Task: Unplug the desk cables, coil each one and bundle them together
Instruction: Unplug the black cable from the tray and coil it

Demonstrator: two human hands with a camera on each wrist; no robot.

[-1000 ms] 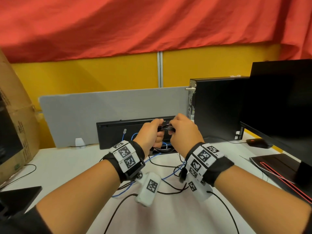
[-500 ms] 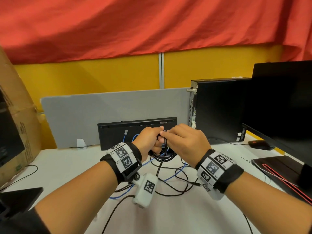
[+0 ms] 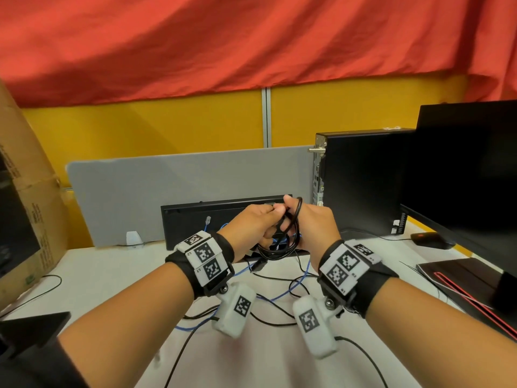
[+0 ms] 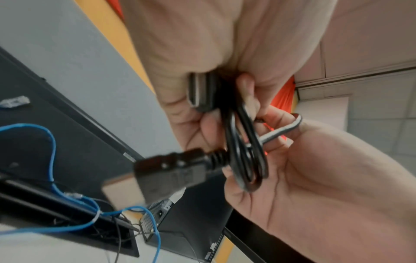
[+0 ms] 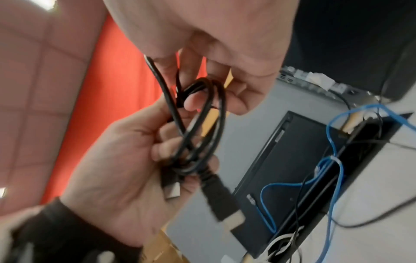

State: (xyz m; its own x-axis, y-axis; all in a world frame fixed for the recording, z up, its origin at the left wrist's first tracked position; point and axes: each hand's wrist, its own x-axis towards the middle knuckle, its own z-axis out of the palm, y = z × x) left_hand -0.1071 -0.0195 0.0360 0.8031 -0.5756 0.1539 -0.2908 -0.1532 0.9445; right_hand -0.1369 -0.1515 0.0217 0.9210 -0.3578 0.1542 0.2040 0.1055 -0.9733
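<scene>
A black cable [image 3: 275, 252] hangs as a small coil between my two hands above the white desk [image 3: 98, 275]. My left hand [image 3: 251, 222] grips the gathered loops [image 4: 246, 160] and one flat plug [image 4: 199, 92] in its curled fingers. My right hand [image 3: 310, 222] pinches the top of the coil, and one strand [image 3: 299, 210] runs over its raised finger. The cable's larger plug [image 4: 171, 172] dangles free below the hands, as the right wrist view also shows for this plug [image 5: 221, 201]. A blue cable [image 3: 291, 288] and thin black cables [image 3: 268, 320] lie loose on the desk.
A black hinged cable flap [image 3: 212, 217] stands open before a grey divider [image 3: 167, 191]. A black PC tower [image 3: 363, 180], a monitor [image 3: 470, 169], a mouse [image 3: 430, 238] and a black pad [image 3: 458, 275] fill the right. A cardboard box [image 3: 28, 197] leans at the left.
The hands have risen slightly and stayed together. The right hand has brought another turn of the black cable up over the coil, and the cable's free end has left the desk.
</scene>
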